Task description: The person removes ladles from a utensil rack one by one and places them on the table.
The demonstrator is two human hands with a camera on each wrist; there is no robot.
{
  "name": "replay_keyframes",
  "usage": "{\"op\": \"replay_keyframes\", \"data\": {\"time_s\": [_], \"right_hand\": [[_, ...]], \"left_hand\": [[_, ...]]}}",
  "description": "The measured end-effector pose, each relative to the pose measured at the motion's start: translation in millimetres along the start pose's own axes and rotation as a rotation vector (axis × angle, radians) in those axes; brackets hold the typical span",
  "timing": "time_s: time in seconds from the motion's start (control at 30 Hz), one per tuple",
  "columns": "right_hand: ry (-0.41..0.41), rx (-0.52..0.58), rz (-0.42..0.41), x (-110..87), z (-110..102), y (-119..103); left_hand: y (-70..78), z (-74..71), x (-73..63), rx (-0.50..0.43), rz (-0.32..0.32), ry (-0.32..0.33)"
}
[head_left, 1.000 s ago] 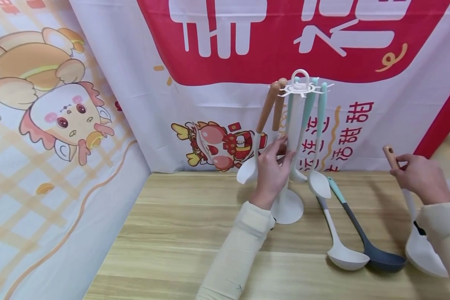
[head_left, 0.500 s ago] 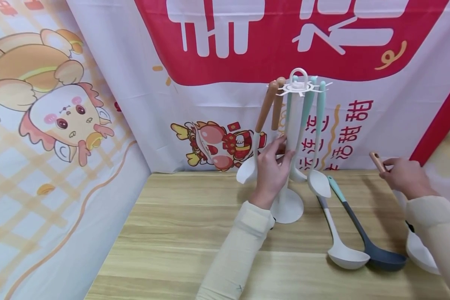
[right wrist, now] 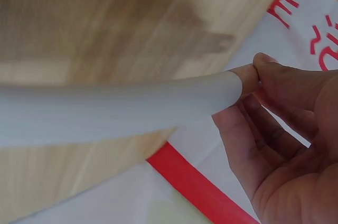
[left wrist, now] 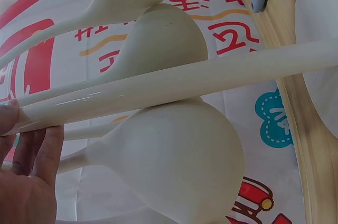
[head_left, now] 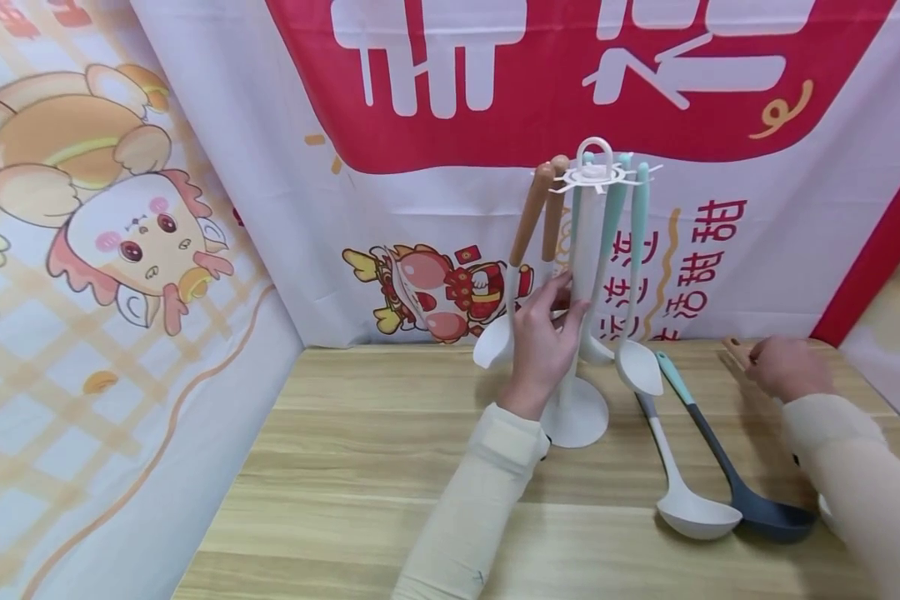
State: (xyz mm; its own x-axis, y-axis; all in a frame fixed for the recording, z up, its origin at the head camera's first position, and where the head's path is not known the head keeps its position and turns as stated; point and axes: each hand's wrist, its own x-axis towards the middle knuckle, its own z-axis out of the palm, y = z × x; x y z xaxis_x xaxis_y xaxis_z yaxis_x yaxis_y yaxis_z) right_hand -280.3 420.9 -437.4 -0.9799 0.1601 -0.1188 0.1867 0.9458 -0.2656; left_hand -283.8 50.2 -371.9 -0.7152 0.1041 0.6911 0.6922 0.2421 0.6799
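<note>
My left hand (head_left: 542, 342) grips the pole of a white utensil stand (head_left: 588, 242), thumb on one side and fingers on the other in the left wrist view. Wooden-handled and mint-handled utensils hang from its top ring; one is a mint-handled spoon (head_left: 640, 367) with a white bowl. Over at the right, my right hand (head_left: 791, 368) pinches the wooden handle (head_left: 737, 353) of a white ladle. In the right wrist view, the ladle's white shaft (right wrist: 132, 108) runs left from the fingertips. The sleeve hides most of its bowl in the head view.
A light grey ladle (head_left: 696, 512) and a dark grey ladle (head_left: 772, 517) with a mint handle end lie on the wooden table (head_left: 360, 467) between the stand and my right arm. A printed cloth (head_left: 420, 200) hangs behind the table.
My right hand has moved left and lower with the ladle, its handle end now near the table's back edge. The left hand stays on the pole.
</note>
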Motion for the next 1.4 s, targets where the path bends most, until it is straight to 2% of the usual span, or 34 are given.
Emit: {"op": "replay_keyframes", "data": {"time_s": [0.1, 0.33, 0.87, 1.27, 1.4], "right_hand": [[0.011, -0.029, 0.003, -1.3, 8, -3], [-0.018, -0.011, 0.059, -1.4, 17, -10], [-0.056, -0.060, 0.031, 3.0, 25, -4], [-0.108, 0.006, 0.097, 2.9, 20, -5], [-0.051, 0.118, 0.088, -0.4, 2, -19]], "left_hand": [[-1.1, 0.5, 0.0, -0.001, 0.021, 0.009], [-1.3, 0.0, -0.3, 0.003, 0.031, 0.015], [-1.8, 0.7, -1.1, 0.014, 0.014, 0.005], [-1.4, 0.6, -1.4, 0.021, 0.025, 0.011], [-1.3, 0.2, -1.2, 0.018, 0.020, 0.009]]}}
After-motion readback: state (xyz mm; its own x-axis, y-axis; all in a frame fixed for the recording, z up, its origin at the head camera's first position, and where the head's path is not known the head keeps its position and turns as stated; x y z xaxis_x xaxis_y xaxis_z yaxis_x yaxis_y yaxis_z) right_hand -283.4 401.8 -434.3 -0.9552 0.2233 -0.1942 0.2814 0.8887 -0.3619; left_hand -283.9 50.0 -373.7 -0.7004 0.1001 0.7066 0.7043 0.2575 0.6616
